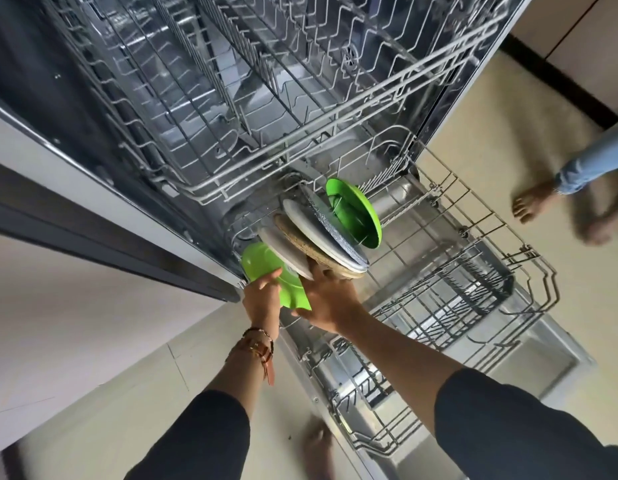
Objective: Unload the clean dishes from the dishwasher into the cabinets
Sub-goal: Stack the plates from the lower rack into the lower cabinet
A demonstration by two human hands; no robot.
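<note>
The dishwasher stands open with its lower rack [474, 271] pulled out over the door. Several plates stand on edge at the rack's back left: a green plate [356, 216], a patterned grey plate [321, 216], a white plate [300, 223], a speckled tan plate [307, 251] and a pale grey plate [283, 254]. My left hand [261, 296] grips a nearer green plate [262, 265] by its edge. My right hand [326, 299] reaches under the tan and pale grey plates, with its fingers hidden behind them.
The empty upper rack [266, 98] hangs out above the plates. A cutlery basket [449, 299] sits in the lower rack's front. White cabinet fronts [58, 306] lie to the left. Another person's bare feet [543, 206] stand on the beige floor at right.
</note>
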